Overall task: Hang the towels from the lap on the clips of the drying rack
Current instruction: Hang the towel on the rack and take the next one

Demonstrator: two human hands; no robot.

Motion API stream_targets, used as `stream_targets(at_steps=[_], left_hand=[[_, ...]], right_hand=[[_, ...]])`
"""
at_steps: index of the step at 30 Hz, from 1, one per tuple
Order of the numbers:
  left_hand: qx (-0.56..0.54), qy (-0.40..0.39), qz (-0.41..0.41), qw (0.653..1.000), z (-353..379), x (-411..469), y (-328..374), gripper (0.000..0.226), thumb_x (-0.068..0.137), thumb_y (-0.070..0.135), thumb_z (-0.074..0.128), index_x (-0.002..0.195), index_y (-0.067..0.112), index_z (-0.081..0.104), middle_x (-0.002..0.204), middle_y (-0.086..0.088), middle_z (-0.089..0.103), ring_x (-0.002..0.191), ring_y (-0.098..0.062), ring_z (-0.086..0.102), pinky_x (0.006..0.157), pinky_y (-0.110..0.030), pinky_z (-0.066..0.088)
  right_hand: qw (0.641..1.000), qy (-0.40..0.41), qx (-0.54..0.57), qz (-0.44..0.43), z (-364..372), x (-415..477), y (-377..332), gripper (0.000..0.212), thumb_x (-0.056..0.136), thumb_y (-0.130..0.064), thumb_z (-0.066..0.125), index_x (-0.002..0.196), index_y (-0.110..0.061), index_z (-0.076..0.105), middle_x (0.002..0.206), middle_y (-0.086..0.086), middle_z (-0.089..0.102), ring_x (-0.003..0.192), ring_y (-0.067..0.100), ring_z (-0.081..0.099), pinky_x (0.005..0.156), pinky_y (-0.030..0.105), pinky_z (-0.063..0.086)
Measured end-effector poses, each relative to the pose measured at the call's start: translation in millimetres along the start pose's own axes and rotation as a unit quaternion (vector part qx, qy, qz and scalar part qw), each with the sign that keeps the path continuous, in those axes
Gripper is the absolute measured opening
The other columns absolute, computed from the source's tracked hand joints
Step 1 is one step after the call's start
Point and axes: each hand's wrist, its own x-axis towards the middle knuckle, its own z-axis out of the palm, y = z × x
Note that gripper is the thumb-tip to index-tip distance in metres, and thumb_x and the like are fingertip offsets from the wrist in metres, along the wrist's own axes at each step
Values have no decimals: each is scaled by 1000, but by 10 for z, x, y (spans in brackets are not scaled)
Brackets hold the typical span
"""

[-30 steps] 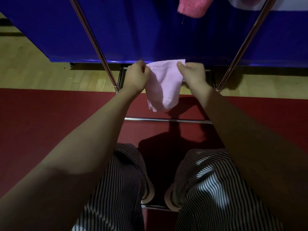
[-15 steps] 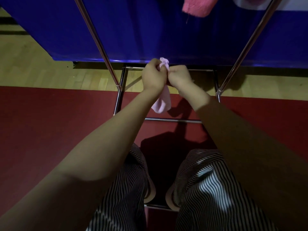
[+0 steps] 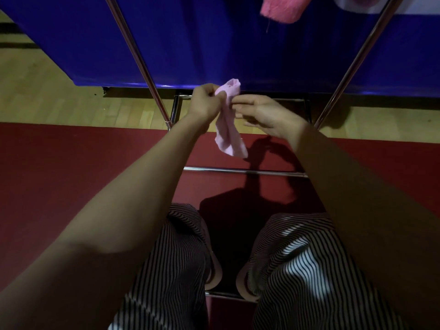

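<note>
Okay, head view: the left hand (image 3: 205, 104) pinches the bunched top of a pale pink towel (image 3: 229, 129), held up between the drying rack's (image 3: 132, 47) slanted poles, well clear of the lap (image 3: 171, 253); the rest dangles limp. The right hand (image 3: 265, 113) reaches in, fingers loosely extended to the cloth. Gripping or only touching, I cannot tell. It looks light, soft, floppy: best taken by a corner or top hem. A darker pink towel (image 3: 282, 8) hangs far above. No clips in view.
</note>
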Motion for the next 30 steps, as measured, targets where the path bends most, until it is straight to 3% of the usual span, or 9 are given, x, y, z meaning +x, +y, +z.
stream_targets(at_steps=[3,5,8,11,14,17,21,25,30], left_hand=[[-31,-73,4,997,-90,12,59,23,94,6,45,76,13,57,79,-10,58,81,-23,55,79,-37,49],[-46,-137,2,989,-92,-24,109,22,97,6,42,80,13,56,81,-8,58,82,-22,57,81,-35,50],[-60,-157,5,986,-62,-71,125,22,98,5,40,82,12,53,80,-6,58,77,-19,57,80,-37,52],[-57,-100,13,993,-50,-42,115,19,94,4,45,79,12,52,78,-7,57,75,-19,58,81,-43,53],[-30,-106,26,994,-83,-50,212,7,82,9,62,86,13,58,85,-6,60,76,-16,59,76,-34,55],[61,-124,88,987,-108,-72,272,17,82,21,69,95,11,64,84,1,62,72,-6,58,65,-20,51],[72,-84,166,980,-82,-84,281,10,82,19,66,81,8,68,70,0,62,67,-8,55,63,-25,45],[35,-38,228,972,-46,-82,382,3,81,19,64,80,17,66,66,15,61,62,4,52,60,-17,41],[1,16,199,980,-50,-61,382,18,83,18,66,95,6,70,80,5,66,72,0,58,67,-18,46]], right_hand=[[997,73,14,-13,-82,49,107,83,83,-30,68,149,-21,18,152,8,29,138,19,31,115,39,28],[997,36,53,-43,-114,84,131,93,75,-35,75,148,-23,19,153,9,29,139,20,31,112,37,29],[995,18,68,-64,-52,101,84,38,80,-23,71,115,-16,59,111,7,67,108,19,62,98,34,45],[990,80,69,-89,-32,107,135,8,86,-17,65,94,-16,65,92,4,70,88,14,67,84,29,52],[989,82,42,-119,-39,93,98,14,87,-11,60,101,-10,65,91,3,68,85,11,65,80,26,51],[991,71,6,-114,-21,80,25,20,87,-5,56,105,-11,63,89,1,67,83,8,64,77,24,51],[992,52,59,-96,18,69,31,25,88,-12,60,112,-5,60,99,7,69,93,16,67,88,31,53],[996,24,66,-58,26,67,59,51,70,-24,74,112,2,62,106,17,69,102,26,66,97,41,50],[998,-3,59,-15,110,33,234,21,79,-5,69,99,1,66,103,26,68,97,32,66,97,47,49]])
